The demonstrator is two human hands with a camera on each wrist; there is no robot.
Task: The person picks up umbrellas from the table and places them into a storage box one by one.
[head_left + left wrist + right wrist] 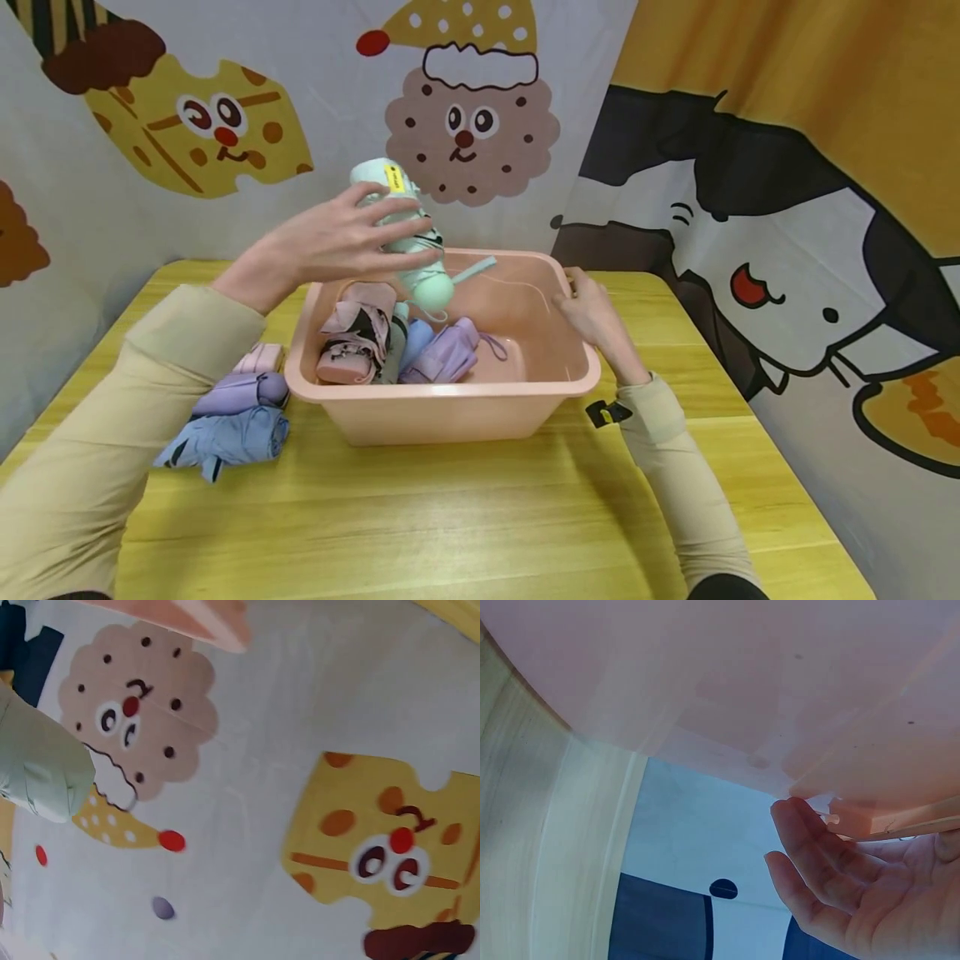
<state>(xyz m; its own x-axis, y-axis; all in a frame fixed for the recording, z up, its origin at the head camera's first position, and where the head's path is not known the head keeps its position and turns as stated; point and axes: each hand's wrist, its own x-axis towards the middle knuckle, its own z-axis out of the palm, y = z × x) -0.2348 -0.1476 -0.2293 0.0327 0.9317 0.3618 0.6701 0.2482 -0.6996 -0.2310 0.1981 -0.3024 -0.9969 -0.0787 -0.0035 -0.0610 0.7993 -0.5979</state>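
A mint-green folded umbrella [411, 242] with a round handle end and a yellow tag hangs tilted above the left part of a peach plastic basin [450, 390]. My left hand [352, 233] grips it from above; in the left wrist view only one end of the umbrella [45, 761] shows. My right hand [596, 321] holds the basin's right rim, with its fingers under the rim in the right wrist view. Inside the basin lie a pink patterned umbrella [356, 333], a grey-green one [395, 342], a blue one [417, 340] and a purple one [446, 354].
Left of the basin, a pink folded umbrella [259, 358], a purple one [236, 394] and a blue one [228, 437] lie on the wooden table [450, 517]. A cartoon-printed curtain [322, 100] hangs behind and to the right.
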